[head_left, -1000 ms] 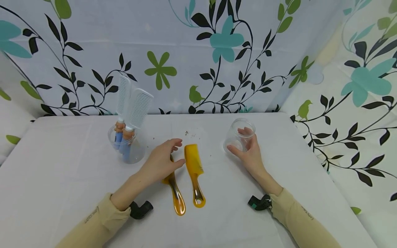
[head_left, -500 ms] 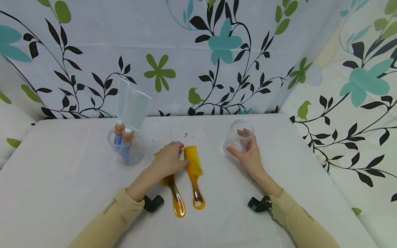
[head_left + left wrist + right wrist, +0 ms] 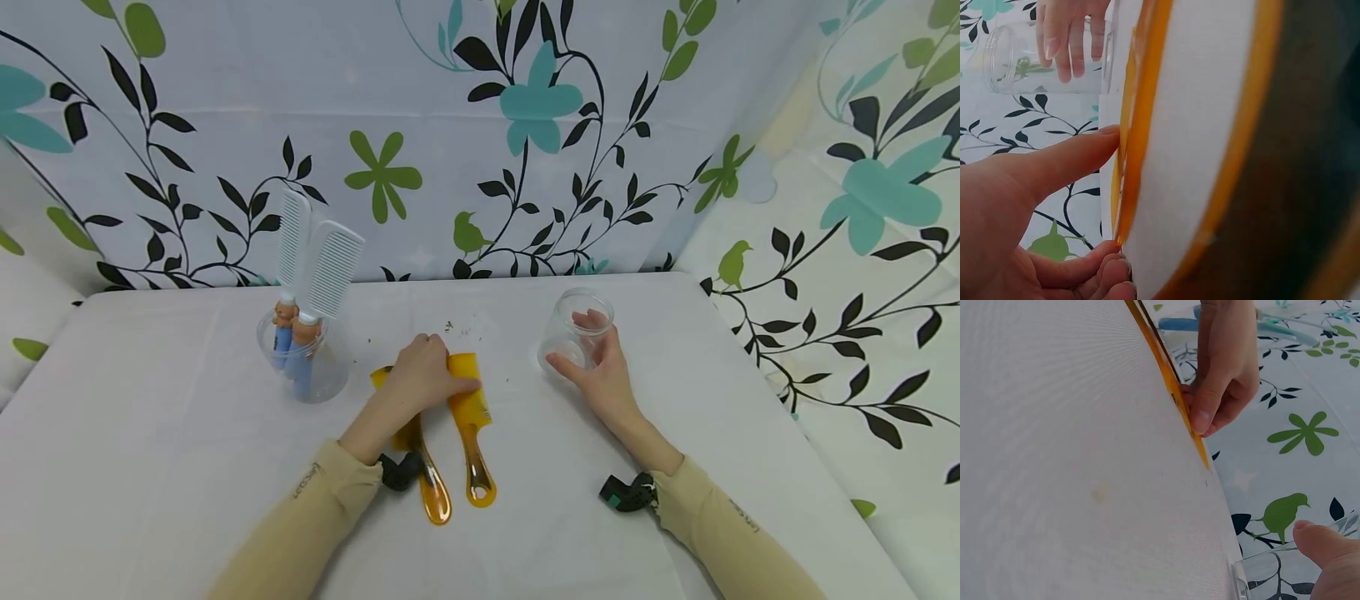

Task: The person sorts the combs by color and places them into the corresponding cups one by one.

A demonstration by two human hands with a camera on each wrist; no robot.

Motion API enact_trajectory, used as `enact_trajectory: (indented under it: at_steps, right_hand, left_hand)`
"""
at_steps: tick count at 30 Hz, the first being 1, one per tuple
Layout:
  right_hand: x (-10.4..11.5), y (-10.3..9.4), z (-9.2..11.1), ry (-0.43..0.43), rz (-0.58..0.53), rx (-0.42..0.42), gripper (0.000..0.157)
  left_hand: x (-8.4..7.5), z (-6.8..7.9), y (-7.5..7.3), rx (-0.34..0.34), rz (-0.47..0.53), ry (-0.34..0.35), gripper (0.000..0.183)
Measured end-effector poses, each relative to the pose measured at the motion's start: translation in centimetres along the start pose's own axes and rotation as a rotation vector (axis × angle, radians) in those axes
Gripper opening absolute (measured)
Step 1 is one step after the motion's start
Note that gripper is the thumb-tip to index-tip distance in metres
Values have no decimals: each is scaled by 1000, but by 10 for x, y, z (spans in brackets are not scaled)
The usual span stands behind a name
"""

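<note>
In the head view, two yellow-and-brown handled combs lie side by side on the white table. My left hand (image 3: 422,377) is over their heads and pinches the right-hand comb (image 3: 471,417), its thumb across the head and the fingertips at the left edge. The left-hand comb (image 3: 435,500) is partly covered by this hand and wrist. In the left wrist view, the thumb (image 3: 1085,150) and curled fingertips meet the comb's edge. My right hand (image 3: 606,379) grips a clear jar (image 3: 558,327) at the right, thumb in front and fingers behind. Nothing shows inside the jar.
Back left, a clear jar (image 3: 333,379) holds two pale combs (image 3: 336,262) with blue handles and brown bear figures, heads upward. Small dark crumbs (image 3: 448,325) lie near the table's (image 3: 187,483) back. A leaf-patterned cloth (image 3: 247,100) hangs behind it.
My left hand has moved right and its thumb has come down across the right-hand comb, the fingers curling in. My right hand and its jar have stayed in place.
</note>
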State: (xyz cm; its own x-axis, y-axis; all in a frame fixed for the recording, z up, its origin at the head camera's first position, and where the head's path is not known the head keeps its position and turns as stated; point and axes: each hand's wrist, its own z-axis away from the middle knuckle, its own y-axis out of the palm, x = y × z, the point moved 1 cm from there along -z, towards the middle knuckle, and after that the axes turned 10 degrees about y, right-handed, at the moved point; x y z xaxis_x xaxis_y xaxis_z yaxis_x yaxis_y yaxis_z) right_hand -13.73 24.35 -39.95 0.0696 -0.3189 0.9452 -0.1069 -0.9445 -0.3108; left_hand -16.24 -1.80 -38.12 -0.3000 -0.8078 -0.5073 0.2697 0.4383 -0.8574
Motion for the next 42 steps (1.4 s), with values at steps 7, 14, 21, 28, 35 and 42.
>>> enact_trajectory:
  at_steps: [7, 14, 21, 28, 35, 42]
  right_hand:
    - [1, 0, 0, 27, 22, 6, 79]
    - [-26, 0, -11, 16, 21, -13, 83]
    - [-36, 0, -13, -8, 9, -21, 83]
    - [-33, 1, -14, -8, 10, -21, 82]
    - [-7, 2, -5, 2, 11, -7, 79]
    - [1, 2, 0, 9, 16, -6, 80]
  left_hand:
    - [5, -5, 0, 20, 52, -25, 66]
    - [8, -8, 0, 27, 126, -22, 72]
    - [11, -13, -1, 13, 273, -83, 63]
    - [15, -16, 1, 26, 521, -78, 54]
    - [15, -17, 1, 4, 666, -78, 46]
    - [11, -17, -3, -3, 774, -83, 37]
